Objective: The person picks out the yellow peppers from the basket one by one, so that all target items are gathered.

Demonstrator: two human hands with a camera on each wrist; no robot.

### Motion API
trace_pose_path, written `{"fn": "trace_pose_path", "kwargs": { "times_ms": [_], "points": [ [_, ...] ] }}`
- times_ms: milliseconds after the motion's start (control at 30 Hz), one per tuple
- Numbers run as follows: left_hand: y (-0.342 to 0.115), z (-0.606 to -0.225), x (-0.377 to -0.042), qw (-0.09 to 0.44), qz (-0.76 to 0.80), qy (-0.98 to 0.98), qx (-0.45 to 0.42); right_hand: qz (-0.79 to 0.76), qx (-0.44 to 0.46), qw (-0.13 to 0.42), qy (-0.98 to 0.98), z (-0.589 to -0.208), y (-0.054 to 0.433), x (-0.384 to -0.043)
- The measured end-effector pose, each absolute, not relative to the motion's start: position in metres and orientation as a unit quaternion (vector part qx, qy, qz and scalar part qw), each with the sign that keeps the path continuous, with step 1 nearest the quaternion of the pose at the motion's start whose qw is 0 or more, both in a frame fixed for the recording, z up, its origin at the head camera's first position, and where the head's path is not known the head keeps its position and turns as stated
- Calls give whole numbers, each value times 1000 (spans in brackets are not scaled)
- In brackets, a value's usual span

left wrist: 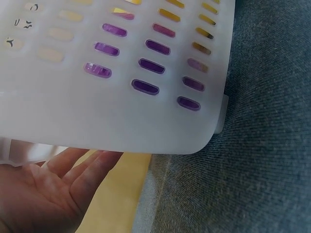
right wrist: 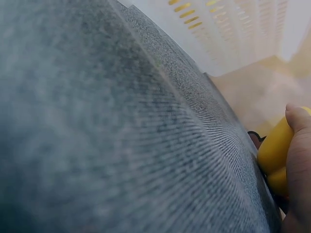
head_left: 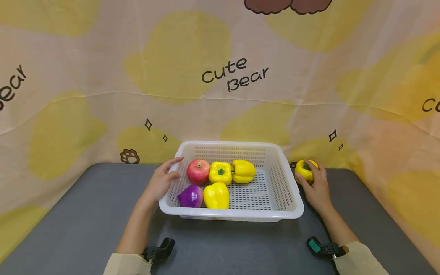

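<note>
A white plastic basket (head_left: 230,214) sits at the middle of the table. Inside it are a red apple (head_left: 198,172), a purple onion (head_left: 190,196) and three yellow bell peppers, one stem-up (head_left: 220,172), one on its side (head_left: 244,171), one nearer the front (head_left: 216,195). My left hand (head_left: 161,182) rests against the basket's left rim, fingers extended; in the left wrist view its fingers (left wrist: 92,172) pass partly behind the rim. Right of the basket, my right hand (head_left: 317,187) grips another yellow bell pepper (head_left: 303,173), thumb and fingers around it; this pepper (right wrist: 274,148) is partly cut off in the right wrist view.
The dark grey table (head_left: 227,244) extends on both sides of the basket. A printed cloth (head_left: 178,57) hangs directly behind its far edge. Black bands (head_left: 159,250) are strapped on both wrists.
</note>
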State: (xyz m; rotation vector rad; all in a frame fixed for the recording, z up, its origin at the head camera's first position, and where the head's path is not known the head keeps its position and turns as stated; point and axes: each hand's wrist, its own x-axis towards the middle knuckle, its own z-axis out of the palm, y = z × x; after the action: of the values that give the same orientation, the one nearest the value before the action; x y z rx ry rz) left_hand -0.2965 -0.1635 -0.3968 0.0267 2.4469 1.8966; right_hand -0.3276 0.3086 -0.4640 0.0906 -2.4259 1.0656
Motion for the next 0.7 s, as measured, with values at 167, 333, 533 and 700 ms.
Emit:
{"fn": "trace_pose_path", "kwargs": {
  "times_ms": [167,333,533,700],
  "points": [
    [-161,-396,-298,20,604,796,9,387,27,242,-889,-463,311,-330],
    [-162,-395,-298,20,603,797,13,394,31,243,-886,-461,308,-334],
    [-162,-397,-297,20,601,799,9,396,31,237,-886,-460,307,-338],
    [-162,-397,-298,18,605,796,8,397,30,239,-886,-461,306,-343]
  ]
}}
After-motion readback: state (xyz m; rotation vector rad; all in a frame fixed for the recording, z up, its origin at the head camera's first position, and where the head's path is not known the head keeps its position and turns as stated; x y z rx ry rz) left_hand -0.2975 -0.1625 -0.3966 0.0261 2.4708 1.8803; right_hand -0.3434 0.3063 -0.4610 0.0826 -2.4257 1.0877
